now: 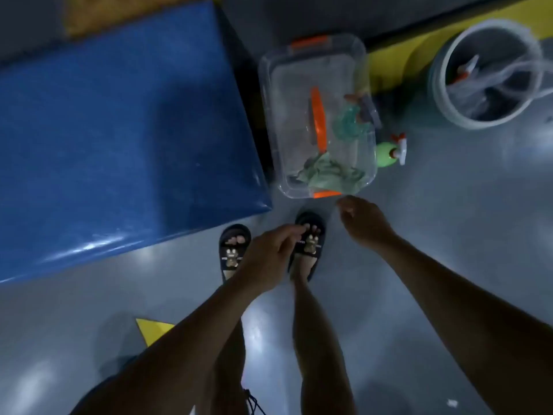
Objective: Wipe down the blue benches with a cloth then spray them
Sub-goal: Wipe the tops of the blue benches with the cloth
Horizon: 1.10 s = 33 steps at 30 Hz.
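Head cam looking straight down: the blue bench [119, 139] is on my left, and the green cloth [329, 173] is crumpled in a clear plastic bin [317, 115] on the floor just beside it. A green spray bottle [389, 152] lies right beside the bin. My left hand [269, 256] and right hand [366, 223] hang loose above the floor, fingers relaxed, holding nothing.

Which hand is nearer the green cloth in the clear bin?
Right. The right hand hovers just short of the green cloth by the clear bin rim; the left hand hangs lower, over the sandals.
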{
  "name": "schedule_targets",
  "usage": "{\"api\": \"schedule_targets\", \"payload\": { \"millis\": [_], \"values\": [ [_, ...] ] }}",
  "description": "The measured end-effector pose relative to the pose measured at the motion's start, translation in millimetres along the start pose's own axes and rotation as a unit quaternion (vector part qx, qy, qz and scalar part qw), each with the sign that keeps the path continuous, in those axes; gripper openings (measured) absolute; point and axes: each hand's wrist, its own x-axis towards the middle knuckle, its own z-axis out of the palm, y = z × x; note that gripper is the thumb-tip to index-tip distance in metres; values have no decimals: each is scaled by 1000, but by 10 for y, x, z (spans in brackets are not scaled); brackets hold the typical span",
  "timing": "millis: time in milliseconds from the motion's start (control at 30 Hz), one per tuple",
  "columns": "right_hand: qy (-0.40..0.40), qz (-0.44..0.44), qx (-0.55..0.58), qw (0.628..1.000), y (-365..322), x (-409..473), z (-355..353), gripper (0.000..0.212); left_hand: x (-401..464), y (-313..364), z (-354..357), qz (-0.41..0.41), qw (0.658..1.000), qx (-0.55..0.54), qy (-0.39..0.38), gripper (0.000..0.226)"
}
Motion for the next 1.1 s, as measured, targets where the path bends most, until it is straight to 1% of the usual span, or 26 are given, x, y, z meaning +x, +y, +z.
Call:
{"api": "schedule_targets", "payload": {
  "millis": [100,133,200,267,333,400,467,533,567,633,667,700,733,767,800,867,900,933,967,1033,1100],
  "values": [
    [43,-18,17,999,146,385,69,39,350,-117,232,-8,1000,22,6,35],
    [56,-35,-3,998,144,480,70,41,448,-148,282,-14,1000,27,2,36],
    [80,-100,-70,989,187,691,135,46,620,-187,358,-23,999,22,-2,37],
    [82,-144,-128,978,229,853,188,54,742,-235,392,-27,999,24,-13,36],
    [72,-145,-190,968,276,993,267,63,828,-297,420,-26,999,24,-19,34],
    [95,-138,-229,959,311,1070,348,70,862,-342,438,-25,999,20,-21,32],
    [150,-137,-244,948,364,1131,424,63,855,-368,440,-26,999,17,-24,30],
    [207,-138,-259,933,395,1176,438,46,832,-377,430,-28,999,14,-19,29],
    [219,-137,-263,930,404,1196,416,39,819,-379,422,-29,999,10,-17,29],
    [192,-128,-247,941,415,1212,311,34,784,-384,394,-29,999,7,-20,28],
    [166,-118,-215,955,407,1202,236,32,753,-353,365,-28,999,6,-19,28],
    [141,-99,-153,973,372,1173,141,30,713,-300,333,-27,999,6,-21,28],
    [113,-61,-61,990,316,1125,33,27,680,-244,301,-26,999,4,-20,29],
    [87,-13,45,995,232,1047,-76,22,653,-182,266,-26,999,-3,-19,28],
    [61,29,152,986,146,942,-173,17,622,-101,240,-25,999,-17,-16,26],
    [11,63,332,941,-25,655,-336,13,573,23,187,-42,997,-64,-11,14],
    [-7,61,399,915,-94,489,-406,13,554,97,159,-55,993,-104,-14,15],
    [-22,51,457,888,-145,318,-476,16,533,172,133,-67,985,-159,-17,26],
    [-35,39,504,862,-199,146,-547,22,488,279,102,-82,972,-221,-19,33],
    [-38,24,561,826,-305,-159,-695,28,387,518,35,-120,933,-337,-19,33],
    [-43,18,595,803,-458,-423,-822,31,297,689,-66,-166,872,-459,-35,54]
  ]
}}
